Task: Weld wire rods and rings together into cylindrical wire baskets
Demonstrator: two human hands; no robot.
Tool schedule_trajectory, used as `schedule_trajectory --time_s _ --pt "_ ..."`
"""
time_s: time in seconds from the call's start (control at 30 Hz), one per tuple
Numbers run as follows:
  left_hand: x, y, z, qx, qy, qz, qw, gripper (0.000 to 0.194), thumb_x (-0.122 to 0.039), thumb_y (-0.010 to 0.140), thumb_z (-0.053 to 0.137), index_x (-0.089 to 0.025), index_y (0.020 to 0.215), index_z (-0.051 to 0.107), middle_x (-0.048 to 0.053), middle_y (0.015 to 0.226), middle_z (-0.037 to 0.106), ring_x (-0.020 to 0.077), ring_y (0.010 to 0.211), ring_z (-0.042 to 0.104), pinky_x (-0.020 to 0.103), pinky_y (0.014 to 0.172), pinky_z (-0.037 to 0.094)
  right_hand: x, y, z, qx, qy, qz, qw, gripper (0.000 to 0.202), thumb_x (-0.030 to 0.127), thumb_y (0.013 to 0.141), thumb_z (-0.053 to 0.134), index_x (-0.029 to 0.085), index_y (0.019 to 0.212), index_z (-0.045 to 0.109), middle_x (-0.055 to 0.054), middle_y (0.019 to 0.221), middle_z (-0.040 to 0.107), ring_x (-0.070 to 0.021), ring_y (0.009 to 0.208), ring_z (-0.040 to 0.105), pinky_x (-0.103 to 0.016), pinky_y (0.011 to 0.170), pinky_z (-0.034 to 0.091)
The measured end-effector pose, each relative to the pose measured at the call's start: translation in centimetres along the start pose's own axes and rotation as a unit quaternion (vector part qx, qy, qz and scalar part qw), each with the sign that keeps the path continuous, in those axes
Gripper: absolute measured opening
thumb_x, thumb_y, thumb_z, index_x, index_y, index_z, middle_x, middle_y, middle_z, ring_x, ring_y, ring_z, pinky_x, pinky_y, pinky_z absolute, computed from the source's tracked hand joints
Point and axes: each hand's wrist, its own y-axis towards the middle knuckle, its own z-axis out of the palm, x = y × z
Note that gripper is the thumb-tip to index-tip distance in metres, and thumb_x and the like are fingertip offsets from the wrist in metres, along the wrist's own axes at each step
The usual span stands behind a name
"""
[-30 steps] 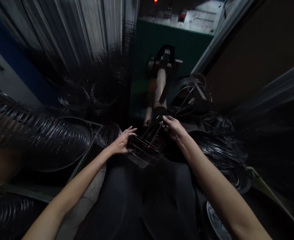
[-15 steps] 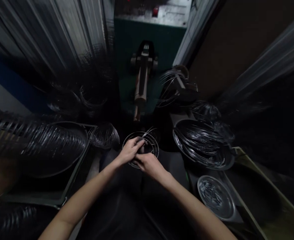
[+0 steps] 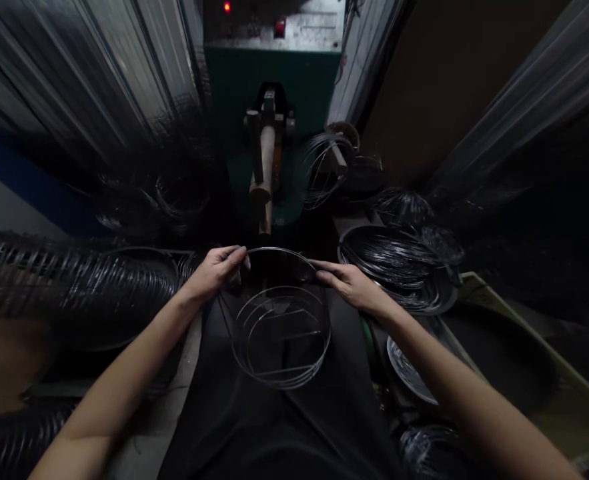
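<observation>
A thin metal wire ring (image 3: 280,249) spans the gap between my two hands. My left hand (image 3: 227,265) pinches its left side, and the fingers of my right hand (image 3: 343,280) are closed on its right side. Beneath the ring, over the dark cloth of my lap, is a round wire frame (image 3: 280,383) made of circles and a few straight cross wires. Whether ring and frame are joined I cannot tell. Just beyond my hands, the rod-like arm (image 3: 265,160) of a green machine (image 3: 224,87) points down towards me.
To the right stands a bowl (image 3: 447,308) heaped with wire rings, with a smaller metal dish (image 3: 409,373) partly behind my forearm. Long rows of wire rings (image 3: 124,287) fill the left side. More wire loops (image 3: 321,167) hang beside the machine. A red light (image 3: 227,7) glows on its panel.
My hands have moved apart, from together over the wire frame to opposite sides of a ring. The frame now shows more fully and lower in view. The view has shifted slightly right.
</observation>
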Motion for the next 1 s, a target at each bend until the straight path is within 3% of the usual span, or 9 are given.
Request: schedule_trajectory --time_s 0.17,0.3,0.43,0.53,0.63,0.73,0.8,0.87,1.0 --pt "3.4 0.9 1.7 0.078 -0.098 -0.132 0.983 0.046 -0.057 0.074 0.063 -0.013 0.069 0.053 -0.010 0.045 0.022 0.0022 0.037 0.018 0.016 0.037 0.015 -2.0 -2.7 2.6 -0.065 -0.005 0.109 0.992 0.031 0.040 0.085 0.048 0.018 0.096 0.068 -0.005 0.091 0.070 -0.0187 0.082 0.064 -0.032 0.079 0.049" --pt "7.3 1.2 3.8 0.118 -0.078 -0.172 0.975 0.045 -0.057 0.079 0.058 -0.013 0.070 0.054 -0.010 0.045 0.022 0.0028 0.036 0.017 0.017 0.037 0.015 -5.3 -4.6 4.5 -0.018 0.158 0.216 0.963 0.032 0.048 0.078 0.058 0.018 0.085 0.062 -0.001 0.071 0.063 -0.0128 0.062 0.058 -0.027 0.063 0.049" --pt "9.4 1.4 5.1 0.128 0.047 -0.100 0.986 0.041 -0.050 0.087 0.047 -0.012 0.081 0.060 -0.005 0.050 0.036 0.0056 0.042 0.031 0.018 0.043 0.024 -7.5 -5.7 4.4 0.074 0.354 0.308 0.880 0.045 0.053 0.065 0.073 0.017 0.089 0.059 0.002 0.065 0.057 -0.0079 0.054 0.052 -0.025 0.061 0.050" --pt "10.0 1.9 5.3 0.132 0.236 0.024 0.962 0.032 -0.040 0.092 0.043 -0.016 0.098 0.063 0.000 0.069 0.057 0.0088 0.058 0.049 0.019 0.056 0.034 -8.2 -5.5 4.0 0.079 0.381 0.318 0.865 0.047 0.050 0.061 0.078 0.017 0.087 0.057 0.003 0.065 0.056 -0.0063 0.052 0.050 -0.024 0.060 0.051" --pt "10.8 2.3 5.4 0.128 0.432 0.090 0.888 0.030 -0.034 0.094 0.040 -0.019 0.109 0.061 0.003 0.079 0.065 0.0121 0.066 0.056 0.021 0.059 0.034 -8.3 -5.2 4.4 0.060 0.303 0.338 0.889 0.039 0.047 0.067 0.074 0.018 0.086 0.055 0.002 0.066 0.056 -0.0099 0.054 0.054 -0.026 0.058 0.051" --pt "11.6 2.6 5.9 0.111 0.532 0.122 0.831 0.031 -0.029 0.094 0.038 -0.019 0.114 0.059 0.006 0.088 0.069 0.0139 0.072 0.060 0.021 0.057 0.034 -7.9 -5.3 5.4 0.028 0.076 0.310 0.947 0.026 0.040 0.084 0.055 0.018 0.097 0.055 -0.005 0.075 0.062 -0.0173 0.065 0.061 -0.030 0.063 0.050" --pt "11.9 2.7 6.2 0.099 0.550 0.132 0.818 0.032 -0.028 0.094 0.037 -0.019 0.116 0.059 0.006 0.090 0.069 0.0137 0.074 0.061 0.021 0.059 0.035 -7.4 -5.5 6.0 0.008 -0.119 0.265 0.957 0.028 0.036 0.091 0.041 0.017 0.105 0.056 -0.008 0.077 0.064 -0.0207 0.071 0.063 -0.031 0.068 0.047" --pt "12.2 2.8 6.5 0.096 0.551 0.134 0.818 0.032 -0.029 0.095 0.037 -0.019 0.116 0.058 0.005 0.090 0.069 0.0129 0.073 0.061 0.021 0.060 0.037 -7.1 -5.5 6.5 0.015 -0.236 0.228 0.944 0.033 0.033 0.094 0.031 0.016 0.108 0.055 -0.009 0.076 0.065 -0.0221 0.073 0.063 -0.030 0.070 0.044" --pt "12.9 2.5 6.4 0.095 0.540 0.127 0.827 0.032 -0.030 0.095 0.036 -0.019 0.116 0.058 0.005 0.087 0.069 0.0121 0.072 0.060 0.021 0.062 0.039 -7.6 -5.3 7.6 0.026 -0.257 0.190 0.947 0.036 0.031 0.096 0.023 0.016 0.108 0.053 -0.008 0.073 0.064 -0.0217 0.070 0.062 -0.028 0.069 0.041"
